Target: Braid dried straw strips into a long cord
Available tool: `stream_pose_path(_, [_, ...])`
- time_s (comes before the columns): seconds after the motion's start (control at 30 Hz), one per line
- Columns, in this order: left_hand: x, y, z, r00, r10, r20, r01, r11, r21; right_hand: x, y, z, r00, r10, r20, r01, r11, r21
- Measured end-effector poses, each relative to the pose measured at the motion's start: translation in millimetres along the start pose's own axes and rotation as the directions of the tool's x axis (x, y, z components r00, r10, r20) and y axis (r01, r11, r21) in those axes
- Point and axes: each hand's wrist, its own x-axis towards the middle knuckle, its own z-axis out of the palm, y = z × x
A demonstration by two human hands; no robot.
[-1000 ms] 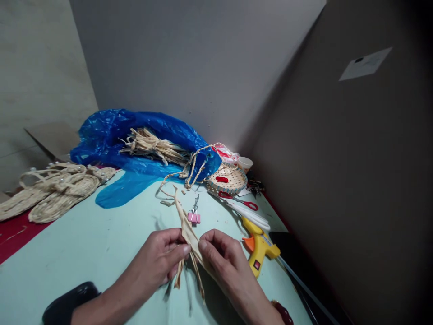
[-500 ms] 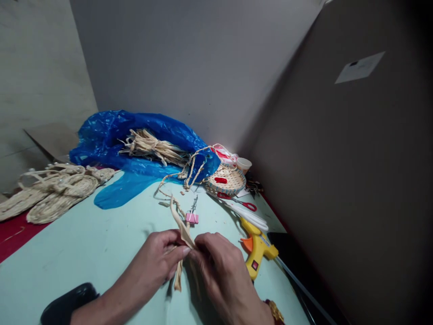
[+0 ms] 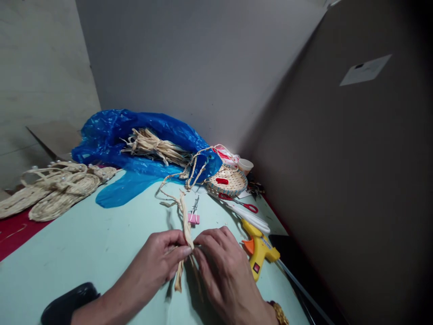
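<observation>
My left hand pinches pale dried plant-fibre strands between thumb and fingers. Close against it, my right hand is closed at the same spot, its fingertips on the strands. One twisted length stands up from between the hands, and loose ends hang below the left fingers. Behind the strands, a pink binder clip rests on the pale green table cover, its wire handles pointing up. A thin fibre cord runs back from there toward the blue bag. My right fingertips are partly hidden.
A blue plastic bag holds a fibre bundle. Woven soles lie left. To the right are a shallow basket, red scissors, white sticks and a yellow glue gun. A black object is beside my left forearm.
The upper strand has gone from a flat, leftward-leaning strip to a tighter, more upright twist. My right fingers have shifted slightly; my left hand keeps its pinch.
</observation>
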Motion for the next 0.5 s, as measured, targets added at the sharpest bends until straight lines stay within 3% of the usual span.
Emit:
stream_pose_path(0.2, [-0.5,1.4,2.4,0.999,-0.012,-0.033,0.012,1.0,0.012,-3.2,0.8,0.2,0.998,-0.048,0.031,0.049,0.997,-0.056])
stream_pose_path(0.33, [-0.6,1.2,2.3,0.998,-0.029,-0.059,0.032,0.999,0.044,-6.9,2.7,2.3,0.998,-0.065,-0.014,0.063,0.994,-0.09])
stream_pose_path(0.43, [-0.5,1.9,2.0,0.997,-0.052,-0.059,0.056,0.996,0.072,-7.2,1.9,-1.1,0.999,0.005,-0.033,-0.005,1.0,-0.003])
stream_pose_path(0.5, [-0.6,2.3,2.4,0.997,-0.063,-0.054,0.067,0.994,0.087,-5.6,-0.1,-5.6,0.993,0.117,0.013,-0.118,0.984,0.132])
